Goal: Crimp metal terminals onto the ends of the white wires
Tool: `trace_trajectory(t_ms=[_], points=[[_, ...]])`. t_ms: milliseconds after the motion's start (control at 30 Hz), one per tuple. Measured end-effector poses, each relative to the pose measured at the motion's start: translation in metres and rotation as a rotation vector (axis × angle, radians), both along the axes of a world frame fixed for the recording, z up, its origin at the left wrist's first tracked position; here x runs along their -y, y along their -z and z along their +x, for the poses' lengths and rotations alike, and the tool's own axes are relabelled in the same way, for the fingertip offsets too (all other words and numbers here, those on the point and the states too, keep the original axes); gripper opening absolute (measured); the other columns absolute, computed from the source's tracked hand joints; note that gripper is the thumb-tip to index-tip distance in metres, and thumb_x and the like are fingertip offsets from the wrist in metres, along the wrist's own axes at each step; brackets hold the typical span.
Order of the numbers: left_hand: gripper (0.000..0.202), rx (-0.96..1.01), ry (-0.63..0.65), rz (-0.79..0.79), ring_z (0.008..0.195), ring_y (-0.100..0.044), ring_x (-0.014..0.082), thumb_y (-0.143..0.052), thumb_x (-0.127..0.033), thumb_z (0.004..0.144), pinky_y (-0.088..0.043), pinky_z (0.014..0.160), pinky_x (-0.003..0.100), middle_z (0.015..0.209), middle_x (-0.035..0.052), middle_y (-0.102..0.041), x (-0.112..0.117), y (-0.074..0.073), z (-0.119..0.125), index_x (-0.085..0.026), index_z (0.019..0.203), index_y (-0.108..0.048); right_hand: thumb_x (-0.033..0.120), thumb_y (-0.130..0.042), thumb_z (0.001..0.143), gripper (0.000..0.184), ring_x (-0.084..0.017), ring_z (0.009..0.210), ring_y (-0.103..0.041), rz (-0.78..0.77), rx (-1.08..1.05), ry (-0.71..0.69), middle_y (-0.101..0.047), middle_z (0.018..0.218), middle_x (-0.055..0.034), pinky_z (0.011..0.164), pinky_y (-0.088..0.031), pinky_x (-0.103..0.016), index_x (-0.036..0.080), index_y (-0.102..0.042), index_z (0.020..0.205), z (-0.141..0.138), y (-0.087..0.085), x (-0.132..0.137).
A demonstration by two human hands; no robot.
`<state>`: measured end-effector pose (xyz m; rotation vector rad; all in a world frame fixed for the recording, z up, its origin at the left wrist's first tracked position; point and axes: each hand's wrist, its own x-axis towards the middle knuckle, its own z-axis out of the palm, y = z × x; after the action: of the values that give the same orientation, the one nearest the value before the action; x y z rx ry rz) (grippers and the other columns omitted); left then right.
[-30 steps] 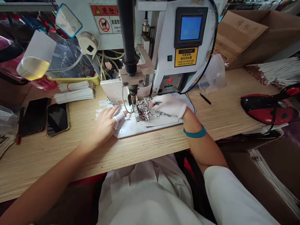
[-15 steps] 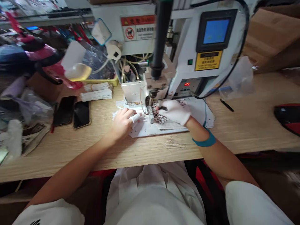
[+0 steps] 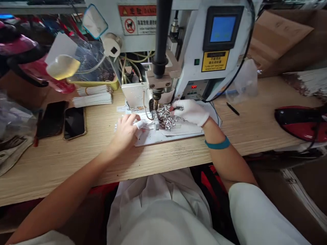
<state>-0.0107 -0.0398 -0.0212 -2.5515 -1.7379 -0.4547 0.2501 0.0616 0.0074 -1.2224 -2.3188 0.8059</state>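
In the head view, the bare left hand point(image 3: 125, 134), a white cot on one finger, lies half open, its fingers resting on white paper strips point(image 3: 146, 125) on a white plate point(image 3: 163, 139) on the desk point(image 3: 178, 160). The gloved right hand point(image 3: 190, 112) pinches a small dark item point(image 3: 178, 108) at the edge of a patterned pile of small pieces point(image 3: 165, 117). That pile sits between the hands, with the machine's press head point(image 3: 156, 95) at twelve o'clock and two phones point(image 3: 74, 122) at nine o'clock.

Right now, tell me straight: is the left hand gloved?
No, the left hand is bare apart from a white wrap on one finger, while the right hand wears a white glove.
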Motion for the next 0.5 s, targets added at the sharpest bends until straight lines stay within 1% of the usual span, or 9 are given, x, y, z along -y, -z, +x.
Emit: trace_trajectory(t_ms=[67,100,167,233,300,367,400,433,500], points=[[0.023,0.062,0.052,-0.056,0.09,-0.058,0.0246,-0.051,-0.027,0.086,-0.046,0.078,0.037,0.094,0.0085,-0.068,-0.007,-0.003,-0.002,-0.02,0.089,-0.073,0.019,-0.057,0.077,0.016,-0.018,0.081,-0.063,0.017,0.013,0.008,-0.071,0.086,-0.0024,0.074,-0.044,-0.03,0.017,-0.071,0.084,0.0,0.003,-0.001],[0.024,0.091,0.064,-0.087,0.083,-0.058,0.0223,-0.05,-0.025,0.085,-0.046,0.074,0.033,0.088,0.0074,-0.068,-0.011,-0.003,-0.002,-0.02,0.086,-0.073,0.019,-0.057,0.077,0.016,-0.018,0.081,-0.063,0.021,0.008,0.011,-0.07,0.085,-0.0023,0.074,-0.045,-0.031,0.017,-0.071,0.084,-0.003,0.005,0.0],[0.025,0.135,0.054,-0.138,0.076,-0.059,0.0198,-0.048,-0.023,0.082,-0.046,0.069,0.03,0.085,0.0066,-0.067,-0.017,-0.004,0.0,-0.019,0.084,-0.073,0.019,-0.058,0.077,0.015,-0.018,0.082,-0.063,0.029,-0.034,0.011,-0.07,0.086,-0.0023,0.076,-0.046,-0.031,0.017,-0.071,0.083,-0.013,0.011,0.002],[0.026,0.168,0.026,-0.174,0.075,-0.06,0.0191,-0.048,-0.022,0.08,-0.045,0.068,0.028,0.088,0.0061,-0.068,-0.021,-0.006,0.002,-0.019,0.083,-0.073,0.018,-0.058,0.077,0.014,-0.018,0.085,-0.063,0.044,-0.07,-0.01,-0.07,0.088,-0.003,0.08,-0.046,-0.031,0.018,-0.071,0.083,-0.025,0.017,0.003],[0.025,0.206,0.014,-0.21,0.076,-0.061,0.0193,-0.048,-0.021,0.078,-0.045,0.067,0.028,0.089,0.0056,-0.069,-0.025,-0.012,0.003,-0.018,0.084,-0.073,0.017,-0.06,0.076,0.011,-0.019,0.088,-0.062,0.069,-0.061,-0.025,-0.069,0.09,-0.0043,0.084,-0.045,-0.033,0.017,-0.07,0.08,-0.033,0.022,0.004],[0.024,0.234,0.001,-0.258,0.072,-0.06,0.0189,-0.049,-0.021,0.077,-0.043,0.064,0.027,0.083,0.0047,-0.069,-0.027,-0.019,0.002,-0.017,0.085,-0.071,0.015,-0.06,0.076,0.008,-0.02,0.088,-0.061,0.074,-0.058,-0.01,-0.067,0.087,-0.0051,0.085,-0.045,-0.034,0.017,-0.067,0.076,-0.036,0.023,0.004],[0.022,0.252,-0.011,-0.291,0.068,-0.059,0.0183,-0.05,-0.024,0.078,-0.041,0.061,0.026,0.078,0.004,-0.068,-0.028,-0.023,0.002,-0.016,0.084,-0.07,0.014,-0.059,0.077,0.007,-0.019,0.086,-0.06,0.045,-0.083,0.008,-0.066,0.086,-0.005,0.083,-0.046,-0.033,0.017,-0.065,0.076,-0.036,0.022,0.004],[0.021,0.272,-0.021,-0.336,0.065,-0.058,0.0175,-0.052,-0.027,0.079,-0.04,0.059,0.026,0.073,0.0032,-0.067,-0.029,-0.028,0.001,-0.016,0.084,-0.069,0.014,-0.058,0.078,0.006,-0.018,0.082,-0.061,-0.02,-0.127,0.028,-0.065,0.084,-0.0047,0.078,-0.048,-0.033,0.016,-0.063,0.076,-0.035,0.02,0.005],[0.024,0.332,-0.03,-0.439,0.063,-0.056,0.0165,-0.055,-0.035,0.08,-0.038,0.057,0.025,0.069,0.0021,-0.066,-0.03,-0.035,-0.001,-0.015,0.083,-0.068,0.015,-0.058,0.081,0.002,-0.014,0.067,-0.06,-0.241,-0.252,0.06,-0.062,0.076,-0.0033,0.062,-0.049,-0.029,0.016,-0.059,0.08,-0.033,0.014,0.008]])
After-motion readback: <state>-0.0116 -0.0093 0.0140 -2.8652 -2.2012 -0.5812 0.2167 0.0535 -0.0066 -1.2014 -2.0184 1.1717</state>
